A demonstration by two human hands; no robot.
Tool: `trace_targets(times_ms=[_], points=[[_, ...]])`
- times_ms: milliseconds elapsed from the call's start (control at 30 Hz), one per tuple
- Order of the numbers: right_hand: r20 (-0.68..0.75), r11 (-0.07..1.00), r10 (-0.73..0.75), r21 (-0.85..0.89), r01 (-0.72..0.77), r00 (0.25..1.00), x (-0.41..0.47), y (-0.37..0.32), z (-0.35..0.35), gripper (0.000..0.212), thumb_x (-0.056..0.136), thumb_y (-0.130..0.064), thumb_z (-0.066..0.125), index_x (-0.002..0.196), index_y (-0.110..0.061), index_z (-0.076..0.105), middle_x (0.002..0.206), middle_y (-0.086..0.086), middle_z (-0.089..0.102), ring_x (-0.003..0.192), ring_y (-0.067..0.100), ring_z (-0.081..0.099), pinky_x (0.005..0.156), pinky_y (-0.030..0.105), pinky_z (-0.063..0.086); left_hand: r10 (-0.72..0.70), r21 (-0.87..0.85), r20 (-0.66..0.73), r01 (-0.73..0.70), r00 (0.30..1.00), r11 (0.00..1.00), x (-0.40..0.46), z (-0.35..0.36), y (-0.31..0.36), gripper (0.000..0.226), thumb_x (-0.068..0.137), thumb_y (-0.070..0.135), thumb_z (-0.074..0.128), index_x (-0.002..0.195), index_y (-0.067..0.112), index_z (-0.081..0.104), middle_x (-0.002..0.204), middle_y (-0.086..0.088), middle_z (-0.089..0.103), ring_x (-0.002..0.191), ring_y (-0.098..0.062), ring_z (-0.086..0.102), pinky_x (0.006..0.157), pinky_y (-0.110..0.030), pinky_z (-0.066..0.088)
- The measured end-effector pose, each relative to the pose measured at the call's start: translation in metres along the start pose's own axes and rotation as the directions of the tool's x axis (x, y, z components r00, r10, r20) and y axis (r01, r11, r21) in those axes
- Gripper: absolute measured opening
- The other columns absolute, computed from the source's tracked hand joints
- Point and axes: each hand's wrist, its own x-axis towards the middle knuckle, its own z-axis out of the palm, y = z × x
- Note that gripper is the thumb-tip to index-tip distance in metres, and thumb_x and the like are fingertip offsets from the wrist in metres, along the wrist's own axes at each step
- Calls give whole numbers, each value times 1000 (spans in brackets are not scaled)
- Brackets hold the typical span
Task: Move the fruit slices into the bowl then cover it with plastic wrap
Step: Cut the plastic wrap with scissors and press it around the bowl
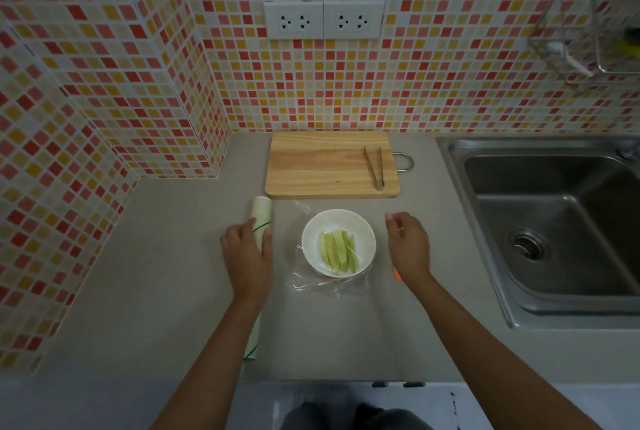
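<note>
Fruit slices (pixel 338 251), pale green, long thin sticks, lie side by side in a round white bowl (pixel 360 227) w/ smooth glossy rim. Bowl sits mid-tabletop, just in front of the cutting board. Clear plastic wrap (pixel 313 285) is stretched over the bowl, crinkled and shiny at the edges, spread flat on the tabletop (pixel 166 256) around it. Left hand (pixel 247 254) grips the wrap roll (pixel 260 218), a whitish cylinder w/ green line, lying left of bowl. Right hand (pixel 408 246) hovers right of bowl, fingers curled, fingertips pinched together; cannot tell if it's holding the wrap's edge.

Rectangular light-wood cutting board (pixel 322 166), visible grain, metal loop handle at right end; thin metal tongs (pixel 375 166) lie on it. Tabletop is matte gray, smooth. Stainless sink (pixel 554 221) w/ round drain at right. Walls: small glossy mosaic tiles in red, orange, cream; two white outlet plates (pixel 323 20) above board. Wire rack (pixel 588 31) upper right.
</note>
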Motion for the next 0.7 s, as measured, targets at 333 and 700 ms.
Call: trace_targets(times_ms=[333, 700], points=[[281, 920, 121, 329, -214, 952, 6, -13, 47, 37, 100, -30, 40, 125, -11, 61, 127, 4, 63, 118, 14, 55, 101, 24, 39, -287, -404, 325, 407, 901, 819, 4, 58, 66, 48, 94, 41, 53, 92, -4, 67, 92, -20, 68, 84, -28, 63, 78, -38, 51], [228, 870, 150, 432, -238, 962, -4, -2, 54, 29, 99, -10, 42, 101, -5, 70, 95, 6, 70, 92, 19, 63, 80, 24, 48, -454, -619, 223, 485, 863, 618, -6, 73, 60, 26, 90, 22, 62, 80, 1, 73, 70, -5, 64, 65, -14, 55, 65, -31, 45]])
